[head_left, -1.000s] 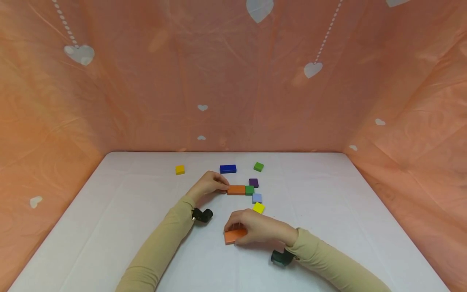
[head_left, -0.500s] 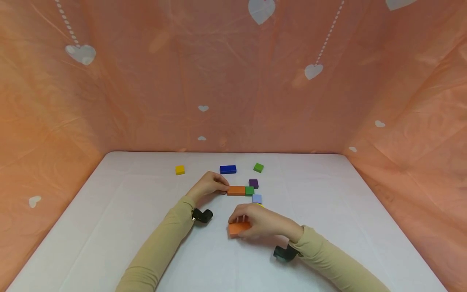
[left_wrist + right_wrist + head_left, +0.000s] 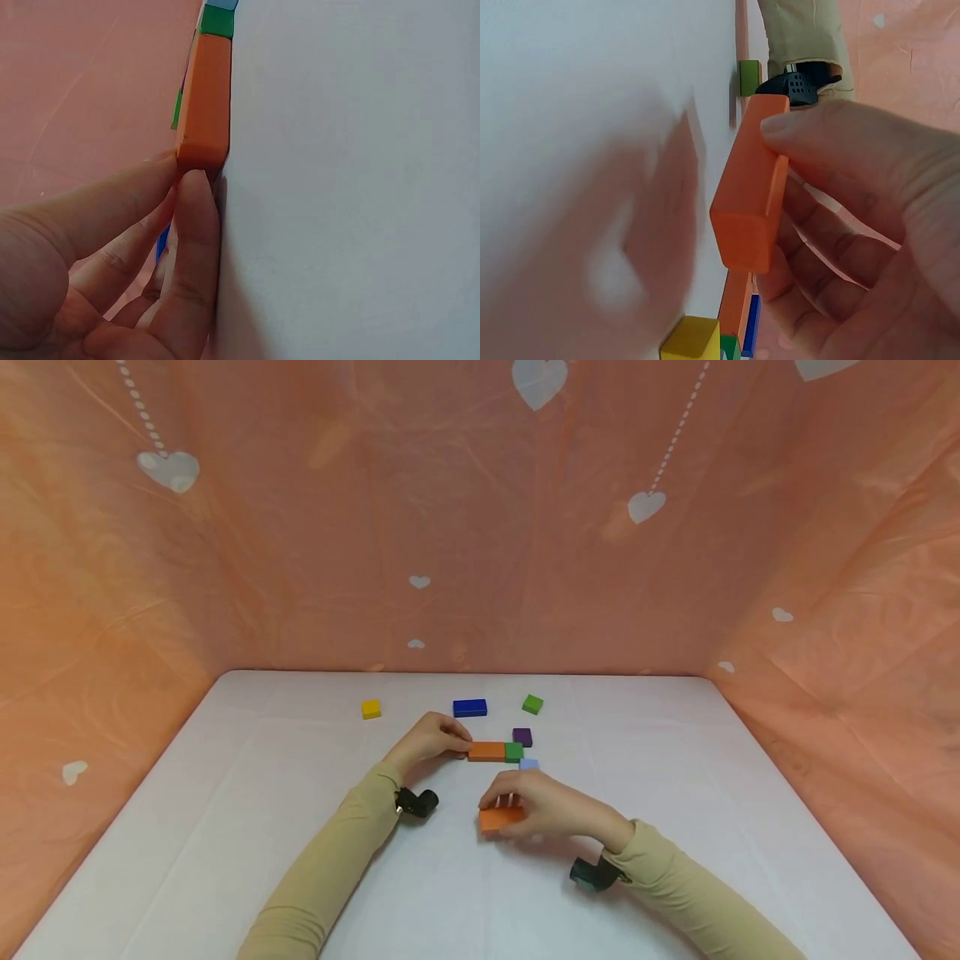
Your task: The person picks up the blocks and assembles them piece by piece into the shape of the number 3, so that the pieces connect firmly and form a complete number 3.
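Note:
My right hand (image 3: pixel 551 802) pinches an orange rectangular block (image 3: pixel 500 820) between thumb and fingers. In the right wrist view that block (image 3: pixel 750 187) is tilted, with its shadow on the white table. My left hand (image 3: pixel 431 737) has its thumb and fingertips at the left end of another orange block (image 3: pixel 486 752), lying flat. The left wrist view shows those fingertips (image 3: pixel 196 184) on the block's near end. A green block (image 3: pixel 513 752) adjoins its right end. A purple block (image 3: pixel 522 737) and a light blue block (image 3: pixel 528 764) lie at the green one's corners.
Farther back lie a yellow block (image 3: pixel 371 709), a blue block (image 3: pixel 469 707) and a light green block (image 3: pixel 532 704). Another yellow block (image 3: pixel 694 337), hidden behind my right hand in the head view, shows in the right wrist view. An olive-green block (image 3: pixel 749 77) appears near the left sleeve.
My right hand has carried its orange block away from me and slightly right, toward the row, covering the nearer yellow block. The left hand stays at the other orange block.

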